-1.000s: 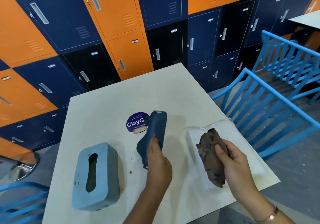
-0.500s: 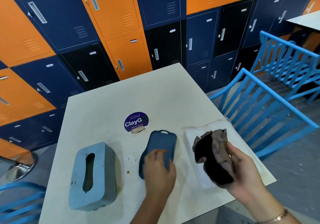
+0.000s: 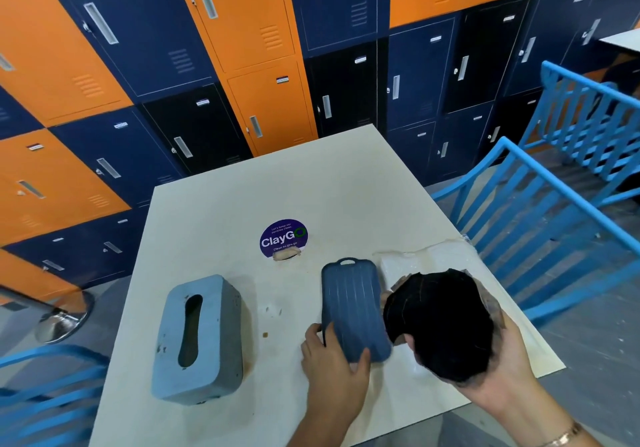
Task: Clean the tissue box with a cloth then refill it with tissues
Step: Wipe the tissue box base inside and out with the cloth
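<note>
Cloth (image 3: 440, 325) gripped in my right hand (image 3: 502, 370), fingers mostly hidden beneath.
My left hand (image 3: 332, 374) pinches the blue panel (image 3: 353, 308) between thumb and fingers.

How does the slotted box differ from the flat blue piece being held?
The box is paler and tall, with a top slot; the flat piece is darker, thin and ribbed. The box sits untouched on the table; the left hand grips the flat piece. Both are bluish, round-cornered.
</note>
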